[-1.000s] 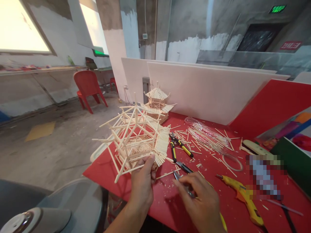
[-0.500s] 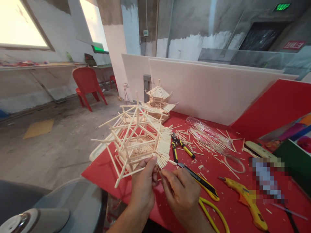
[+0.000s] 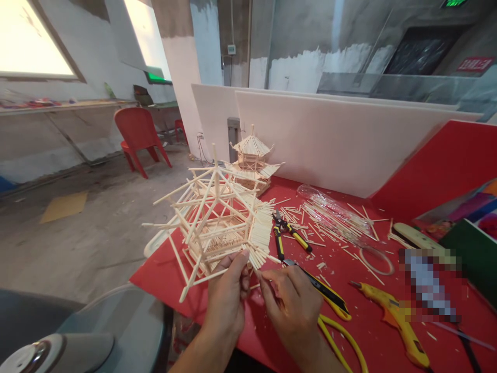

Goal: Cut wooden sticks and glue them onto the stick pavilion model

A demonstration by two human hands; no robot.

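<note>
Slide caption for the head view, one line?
Left hand gripping a pale wooden-stick pavilion frame at a red tabletop, right hand close to its fanned slats.

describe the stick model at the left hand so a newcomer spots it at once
Find the red table; at its left corner, the left hand holds a pale stick model. Its pointed top is bare, see-through framework, whereas the similar model behind it has a roof covered with rows of sticks.

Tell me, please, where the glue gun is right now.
In the head view, the glue gun lies on the red table at the right, beyond the knife from the right hand.
</note>
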